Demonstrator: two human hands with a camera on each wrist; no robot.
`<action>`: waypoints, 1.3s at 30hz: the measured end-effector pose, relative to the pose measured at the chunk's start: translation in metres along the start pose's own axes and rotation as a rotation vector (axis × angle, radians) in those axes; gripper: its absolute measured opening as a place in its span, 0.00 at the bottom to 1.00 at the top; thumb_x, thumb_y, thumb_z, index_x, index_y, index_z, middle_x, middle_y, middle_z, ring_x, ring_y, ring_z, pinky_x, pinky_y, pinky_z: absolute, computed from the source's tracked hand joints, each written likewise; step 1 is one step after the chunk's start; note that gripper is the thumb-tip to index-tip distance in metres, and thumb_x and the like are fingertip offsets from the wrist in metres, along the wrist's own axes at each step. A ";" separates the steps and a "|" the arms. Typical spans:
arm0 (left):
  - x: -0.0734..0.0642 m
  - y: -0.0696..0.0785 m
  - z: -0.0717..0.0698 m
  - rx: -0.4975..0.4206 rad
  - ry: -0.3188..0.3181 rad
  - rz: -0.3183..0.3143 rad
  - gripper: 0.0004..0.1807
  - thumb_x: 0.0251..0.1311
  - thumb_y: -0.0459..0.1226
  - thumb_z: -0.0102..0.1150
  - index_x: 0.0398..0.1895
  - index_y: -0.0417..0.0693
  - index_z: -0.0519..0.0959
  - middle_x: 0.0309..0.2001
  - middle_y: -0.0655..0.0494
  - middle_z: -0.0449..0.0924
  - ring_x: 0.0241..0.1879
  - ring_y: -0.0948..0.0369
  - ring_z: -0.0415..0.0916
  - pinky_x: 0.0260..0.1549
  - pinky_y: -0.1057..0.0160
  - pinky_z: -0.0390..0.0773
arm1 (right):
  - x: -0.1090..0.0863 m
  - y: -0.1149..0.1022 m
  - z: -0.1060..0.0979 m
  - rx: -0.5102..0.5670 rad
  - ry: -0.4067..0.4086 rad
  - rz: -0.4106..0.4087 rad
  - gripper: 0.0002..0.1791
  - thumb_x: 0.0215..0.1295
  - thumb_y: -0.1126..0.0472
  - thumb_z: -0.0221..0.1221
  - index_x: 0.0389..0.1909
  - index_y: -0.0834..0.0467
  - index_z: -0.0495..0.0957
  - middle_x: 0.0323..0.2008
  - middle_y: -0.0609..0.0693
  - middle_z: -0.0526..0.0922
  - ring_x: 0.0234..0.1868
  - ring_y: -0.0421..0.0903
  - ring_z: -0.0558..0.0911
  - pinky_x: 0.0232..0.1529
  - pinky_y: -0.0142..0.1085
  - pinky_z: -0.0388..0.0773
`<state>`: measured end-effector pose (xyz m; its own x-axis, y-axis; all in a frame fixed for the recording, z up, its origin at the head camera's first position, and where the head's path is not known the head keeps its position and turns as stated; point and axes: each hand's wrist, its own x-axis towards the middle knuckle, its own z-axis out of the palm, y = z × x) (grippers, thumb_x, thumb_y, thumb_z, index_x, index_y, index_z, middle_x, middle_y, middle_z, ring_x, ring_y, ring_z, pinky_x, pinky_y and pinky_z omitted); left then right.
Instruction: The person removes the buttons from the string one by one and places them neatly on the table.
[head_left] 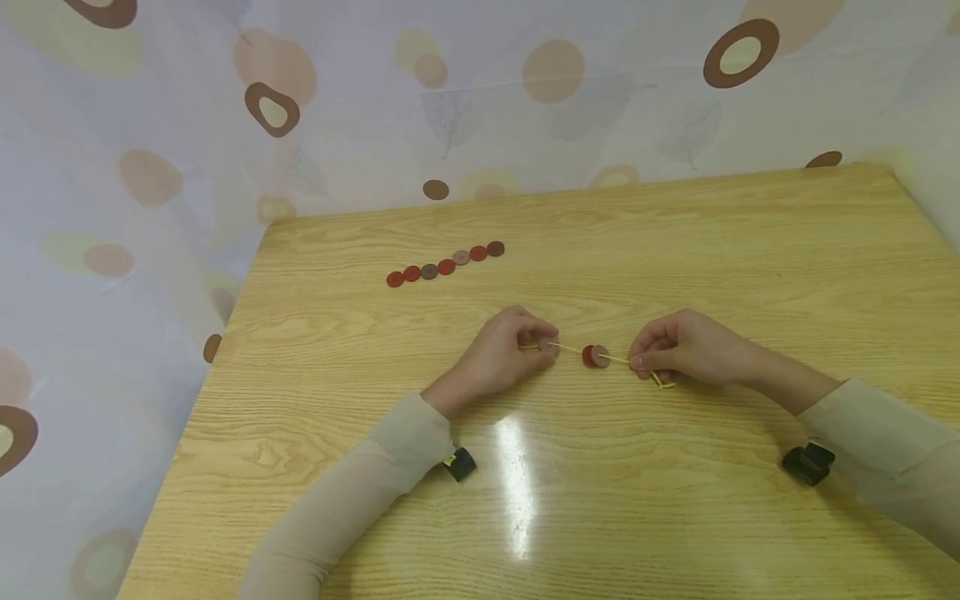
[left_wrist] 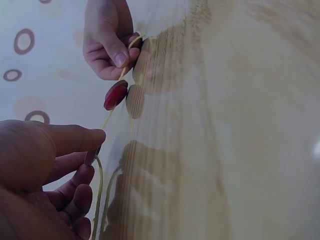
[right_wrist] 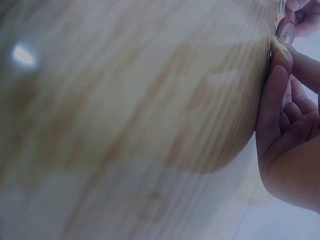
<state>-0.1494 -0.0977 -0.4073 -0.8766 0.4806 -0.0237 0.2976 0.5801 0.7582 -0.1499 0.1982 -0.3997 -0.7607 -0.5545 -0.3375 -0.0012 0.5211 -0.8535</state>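
A yellow string [head_left: 567, 347] stretches between the two hands above the table. My left hand [head_left: 501, 357] pinches a pinkish button [head_left: 548, 344] between thumb and fingertips, with the string running through it; in the left wrist view the string's tail hangs below that button [left_wrist: 91, 156]. Midway along the string, a red button [head_left: 587, 357] and a pale pink button [head_left: 601, 357] sit threaded face to face. To their right, my right hand [head_left: 693, 348] pinches the string, and a short looped end dangles under its fingers. Holes show in the threaded pink button [right_wrist: 286, 35] in the right wrist view.
A slanted row of several red, pink, grey and brown buttons [head_left: 446, 267] lies farther back on the wooden table [head_left: 637, 517]. Patterned cloth [head_left: 495, 125] hangs behind and to the left. Black wrist cameras [head_left: 460, 464] are strapped at both cuffs.
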 end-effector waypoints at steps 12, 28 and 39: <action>-0.003 -0.005 -0.001 -0.013 0.009 -0.003 0.15 0.63 0.37 0.68 0.52 0.46 0.85 0.41 0.60 0.77 0.43 0.60 0.70 0.45 0.64 0.71 | 0.000 -0.001 0.001 -0.001 0.000 -0.002 0.06 0.70 0.65 0.61 0.39 0.66 0.81 0.29 0.54 0.83 0.25 0.40 0.75 0.25 0.30 0.73; -0.004 -0.009 -0.003 -0.007 0.017 -0.002 0.14 0.64 0.37 0.68 0.52 0.46 0.85 0.42 0.61 0.77 0.43 0.61 0.70 0.46 0.64 0.72 | -0.001 -0.001 0.001 -0.002 0.002 0.000 0.07 0.70 0.64 0.62 0.39 0.65 0.81 0.30 0.54 0.83 0.26 0.41 0.76 0.26 0.32 0.75; -0.005 -0.010 -0.005 -0.004 0.030 -0.003 0.14 0.63 0.37 0.68 0.51 0.46 0.86 0.40 0.60 0.77 0.41 0.60 0.70 0.42 0.64 0.71 | 0.000 -0.001 0.001 0.005 0.003 0.002 0.06 0.70 0.65 0.61 0.39 0.66 0.81 0.30 0.54 0.83 0.26 0.41 0.76 0.27 0.32 0.76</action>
<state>-0.1498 -0.1090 -0.4117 -0.8885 0.4588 -0.0064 0.2934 0.5787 0.7609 -0.1496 0.1973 -0.3990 -0.7627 -0.5514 -0.3380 0.0033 0.5193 -0.8546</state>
